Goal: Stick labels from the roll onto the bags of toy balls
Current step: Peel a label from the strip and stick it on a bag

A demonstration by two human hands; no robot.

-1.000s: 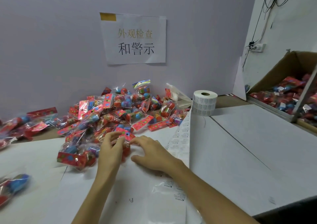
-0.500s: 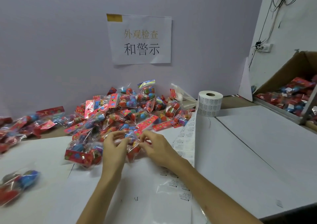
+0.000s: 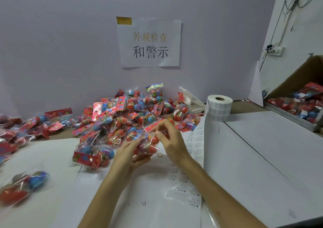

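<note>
A clear bag of red and blue toy balls (image 3: 147, 143) is lifted just above the white table, in front of the big pile of bags (image 3: 132, 112). My left hand (image 3: 130, 155) cups the bag from below, fingers curled round it. My right hand (image 3: 170, 137) pinches the bag's top edge between thumb and fingers. The white label roll (image 3: 219, 108) stands upright to the right, and its strip of labels (image 3: 196, 140) trails down the table toward me.
More bags lie along the left edge (image 3: 19, 131), and one lies near the front left (image 3: 22, 185). A cardboard box (image 3: 300, 98) with bags stands at the right. A paper sign (image 3: 148, 41) hangs on the wall. White boards (image 3: 262, 149) cover the table.
Both hands closed on a bag at the pile's front edge and raised it off the table. The camera view shifted slightly left.
</note>
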